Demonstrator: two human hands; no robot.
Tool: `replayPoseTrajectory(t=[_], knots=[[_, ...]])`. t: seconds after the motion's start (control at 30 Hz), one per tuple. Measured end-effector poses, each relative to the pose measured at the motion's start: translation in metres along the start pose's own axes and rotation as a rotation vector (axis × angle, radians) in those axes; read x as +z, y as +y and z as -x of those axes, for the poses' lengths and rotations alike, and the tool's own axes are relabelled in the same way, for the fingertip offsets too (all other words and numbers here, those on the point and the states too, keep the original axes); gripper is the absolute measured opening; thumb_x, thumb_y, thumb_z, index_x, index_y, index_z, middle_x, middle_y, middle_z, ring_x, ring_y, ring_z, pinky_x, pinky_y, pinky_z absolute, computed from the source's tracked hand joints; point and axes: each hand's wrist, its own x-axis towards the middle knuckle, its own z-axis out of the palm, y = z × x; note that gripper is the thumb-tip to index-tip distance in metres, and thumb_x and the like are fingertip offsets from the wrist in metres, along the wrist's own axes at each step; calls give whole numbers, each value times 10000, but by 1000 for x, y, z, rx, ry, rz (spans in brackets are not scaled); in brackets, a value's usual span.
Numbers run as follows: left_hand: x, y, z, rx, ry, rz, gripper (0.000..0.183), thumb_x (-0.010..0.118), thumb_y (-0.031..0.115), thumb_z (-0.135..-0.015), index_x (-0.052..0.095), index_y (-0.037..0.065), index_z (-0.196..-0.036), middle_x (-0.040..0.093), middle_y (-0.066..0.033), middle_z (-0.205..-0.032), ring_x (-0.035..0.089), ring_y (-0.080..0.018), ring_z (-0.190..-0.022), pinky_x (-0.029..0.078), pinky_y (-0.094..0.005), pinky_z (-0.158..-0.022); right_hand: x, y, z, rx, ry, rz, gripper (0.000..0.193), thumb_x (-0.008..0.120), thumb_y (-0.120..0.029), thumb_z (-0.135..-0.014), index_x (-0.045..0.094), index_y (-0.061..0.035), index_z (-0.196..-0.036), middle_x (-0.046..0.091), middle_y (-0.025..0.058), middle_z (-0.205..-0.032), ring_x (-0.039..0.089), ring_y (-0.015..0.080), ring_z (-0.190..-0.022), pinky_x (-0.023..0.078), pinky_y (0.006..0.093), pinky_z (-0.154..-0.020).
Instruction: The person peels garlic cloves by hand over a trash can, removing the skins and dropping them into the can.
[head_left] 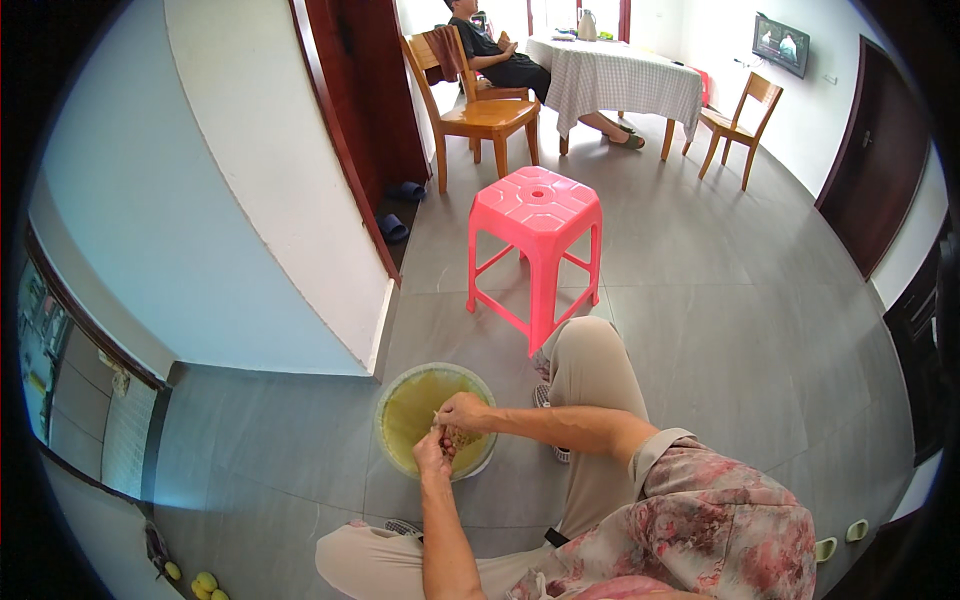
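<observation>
A round, pale yellow-green bucket (405,405) stands on the floor between my knees. Over its opening my left hand (433,453) and my right hand (464,412) meet, the fingertips of both pinched together. Something small and pale seems to be between them, too small to name. Below my hands, a heap of small brownish pieces (463,438) shows inside the bucket; their kind is unclear, and my hands partly cover them.
A pink plastic stool (537,215) stands just ahead of the bucket. Farther off are wooden chairs (490,118), a table with a checked cloth (625,80) and a seated person (490,55). A white wall (270,190) rises at left. Yellowish round fruits (205,583) lie at lower left.
</observation>
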Motion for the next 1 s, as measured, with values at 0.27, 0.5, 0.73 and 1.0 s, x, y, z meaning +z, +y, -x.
replayPoseTrajectory(t=[0.27,0.5,0.73,1.0], knots=[[9,3,1,-18,-59,33,121,652,177,-864,629,59,-862,545,-3,-680,485,-96,-554,389,-226,-460,-3,9,-6,9,137,189,322,634,-344,-810,690,-28,-785,645,150,-689,617,266,-628,483,388,-616],[-6,1,-5,-51,-37,50,91,641,154,-864,613,73,-834,545,3,-665,488,-104,-545,395,-231,-476,6,-7,2,-53,165,294,305,623,-334,-816,682,-37,-848,669,175,-808,650,329,-763,497,419,-700],[3,2,-2,-112,-42,140,105,638,162,-863,591,84,-810,539,6,-656,490,-98,-538,392,-215,-468,4,-9,6,-51,180,300,294,593,-325,-842,673,-43,-848,672,165,-841,645,337,-815,495,426,-734],[-8,-2,-14,-93,-61,112,118,631,200,-864,598,93,-827,543,13,-676,491,-84,-550,395,-211,-464,12,-16,9,-131,217,353,283,579,-318,-852,654,-46,-841,661,179,-795,646,356,-761,500,444,-683]])
